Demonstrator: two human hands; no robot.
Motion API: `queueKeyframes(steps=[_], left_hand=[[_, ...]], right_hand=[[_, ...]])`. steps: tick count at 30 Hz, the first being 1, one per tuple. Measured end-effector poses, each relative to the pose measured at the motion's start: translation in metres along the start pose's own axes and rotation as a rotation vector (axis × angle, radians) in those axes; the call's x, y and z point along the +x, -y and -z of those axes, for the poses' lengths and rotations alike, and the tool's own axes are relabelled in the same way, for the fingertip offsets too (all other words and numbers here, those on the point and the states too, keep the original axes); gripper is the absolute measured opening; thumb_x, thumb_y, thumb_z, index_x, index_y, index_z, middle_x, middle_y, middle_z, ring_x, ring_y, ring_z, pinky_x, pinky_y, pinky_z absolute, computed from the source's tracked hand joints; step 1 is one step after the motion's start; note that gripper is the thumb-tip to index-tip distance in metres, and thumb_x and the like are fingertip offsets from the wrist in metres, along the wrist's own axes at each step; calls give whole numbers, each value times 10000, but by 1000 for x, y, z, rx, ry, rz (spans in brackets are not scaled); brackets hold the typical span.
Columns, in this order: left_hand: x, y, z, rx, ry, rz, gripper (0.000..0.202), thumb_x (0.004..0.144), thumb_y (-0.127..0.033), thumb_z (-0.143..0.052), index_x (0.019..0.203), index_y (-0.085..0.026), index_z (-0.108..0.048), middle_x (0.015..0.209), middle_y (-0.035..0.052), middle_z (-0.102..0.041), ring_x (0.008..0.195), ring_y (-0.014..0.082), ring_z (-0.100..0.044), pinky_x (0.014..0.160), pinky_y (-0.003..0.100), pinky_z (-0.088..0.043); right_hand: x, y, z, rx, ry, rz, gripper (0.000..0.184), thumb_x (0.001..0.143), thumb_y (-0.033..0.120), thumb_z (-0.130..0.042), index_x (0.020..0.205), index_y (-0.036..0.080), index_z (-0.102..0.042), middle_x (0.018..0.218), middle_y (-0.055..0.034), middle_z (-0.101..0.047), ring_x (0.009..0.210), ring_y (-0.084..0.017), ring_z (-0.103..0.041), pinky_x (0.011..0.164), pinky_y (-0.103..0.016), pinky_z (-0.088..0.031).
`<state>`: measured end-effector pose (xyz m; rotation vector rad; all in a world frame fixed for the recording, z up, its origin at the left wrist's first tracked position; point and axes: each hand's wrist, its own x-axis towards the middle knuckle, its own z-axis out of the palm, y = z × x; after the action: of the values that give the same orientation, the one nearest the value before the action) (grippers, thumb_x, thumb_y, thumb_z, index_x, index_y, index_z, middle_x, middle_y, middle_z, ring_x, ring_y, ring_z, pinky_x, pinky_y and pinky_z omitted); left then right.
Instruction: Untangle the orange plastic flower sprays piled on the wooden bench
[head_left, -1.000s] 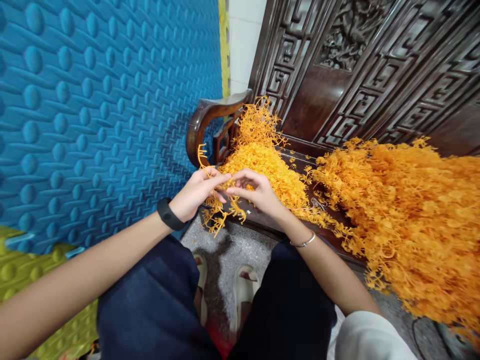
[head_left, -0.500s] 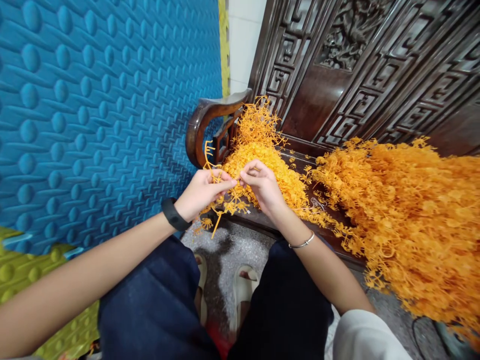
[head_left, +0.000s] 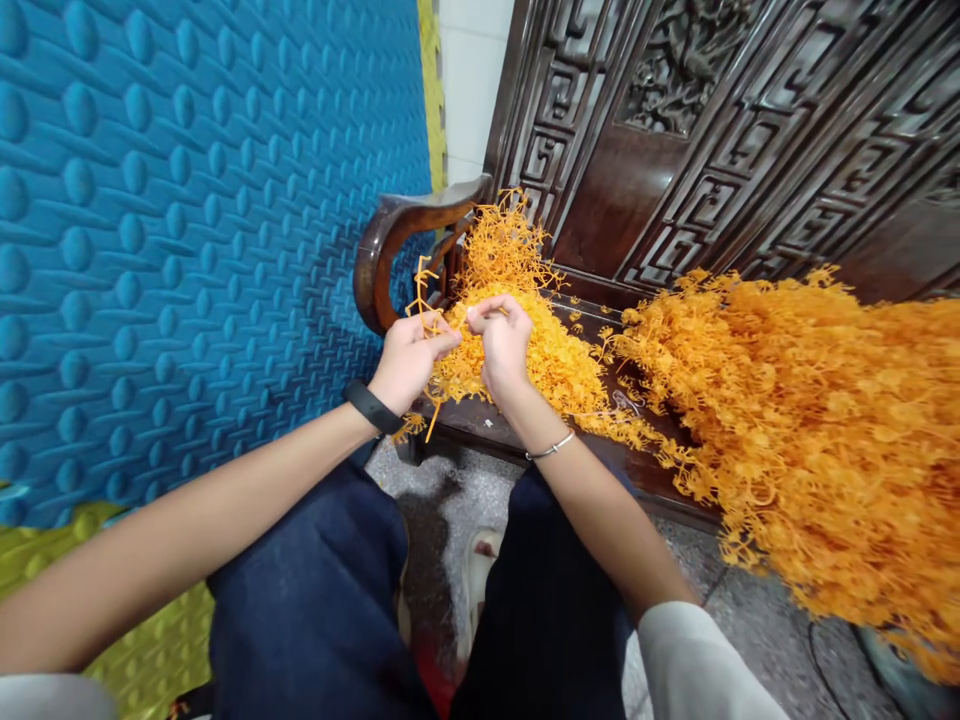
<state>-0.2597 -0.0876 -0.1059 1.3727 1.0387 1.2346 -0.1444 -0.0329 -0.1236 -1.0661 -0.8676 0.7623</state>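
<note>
My left hand [head_left: 409, 360], with a black band at the wrist, is closed on an orange plastic sprue piece [head_left: 424, 300] that sticks up above its fingers. My right hand [head_left: 501, 345], with a thin bracelet at the wrist, pinches the same tangle from the right, fingers curled. Both hands hover over the small pile of orange plastic pieces [head_left: 555, 355] on the dark wooden bench [head_left: 630, 470]. A strand hangs below my left hand.
A much larger heap of orange plastic pieces [head_left: 817, 420] covers the bench to the right. The carved wooden backrest [head_left: 720, 130] rises behind, the curved armrest [head_left: 390, 235] at left. A blue studded foam mat [head_left: 187, 220] stands on the left. My knees and sandals are below.
Both hands have risen and moved farther onto the small pile, carrying the orange piece with them. The dangling strands are now higher and mostly tucked under my hands.
</note>
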Motion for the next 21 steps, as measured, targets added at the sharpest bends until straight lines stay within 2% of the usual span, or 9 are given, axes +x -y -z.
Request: queueKeyframes(steps=[1,3,4,7,10,13,15,17,21], left_hand=[[-6,-1,0,13,18,6,135,637,-132,-607,550,-136,-504,473,-63,-429,465,54,-332,487,213,-239],[-19,-3,1,53,104,35,138,662,-182,-626,581,-132,-527,524,-47,-485,490,59,-378,491,208,-269],[-24,-4,2,61,127,55,143,675,-205,-631,598,-133,-534,530,-46,-493,493,61,-395,489,205,-281],[-23,-3,10,72,150,111,150,701,-236,-637,640,-137,-542,474,-61,-466,420,47,-358,431,192,-264],[-10,3,21,8,169,175,152,718,-259,-640,714,-146,-539,526,-40,-548,372,43,-376,379,187,-266],[0,8,30,-88,216,220,137,729,-248,-626,754,-131,-560,620,8,-616,414,70,-489,409,203,-381],[1,9,33,-123,239,249,135,735,-238,-614,775,-114,-579,641,32,-632,448,91,-543,434,214,-431],[-1,8,35,-142,242,267,139,745,-234,-604,791,-103,-589,648,45,-642,480,112,-584,449,218,-458],[-2,6,35,-164,250,269,161,781,-239,-578,837,-90,-605,678,54,-652,526,131,-622,468,221,-487]], right_hand=[[15,2,7,-18,-93,46,127,647,79,-436,596,195,-436,592,35,-496,571,-85,-484,603,-251,-417],[48,9,33,-87,-347,32,153,640,71,-412,567,202,-385,572,34,-478,542,-90,-477,572,-253,-415],[63,12,50,-115,-389,33,151,636,71,-426,575,204,-388,580,31,-494,543,-95,-489,562,-255,-417],[90,11,99,-229,-339,19,150,607,98,-556,650,200,-456,598,18,-559,540,-119,-524,552,-273,-428],[93,-3,126,-414,-183,-14,162,572,141,-648,682,179,-535,580,3,-589,538,-138,-538,561,-288,-432],[91,-18,132,-653,15,71,98,579,188,-676,646,148,-617,628,-26,-624,602,-147,-559,635,-298,-435],[90,-21,129,-801,101,111,89,602,212,-675,652,142,-653,677,-43,-650,654,-160,-567,686,-310,-427],[88,-20,126,-938,131,121,93,630,227,-667,669,143,-678,742,-62,-671,721,-182,-572,750,-340,-412],[83,-15,118,-1103,94,98,104,657,232,-668,717,157,-707,875,-78,-681,838,-219,-559,914,-457,-308]])
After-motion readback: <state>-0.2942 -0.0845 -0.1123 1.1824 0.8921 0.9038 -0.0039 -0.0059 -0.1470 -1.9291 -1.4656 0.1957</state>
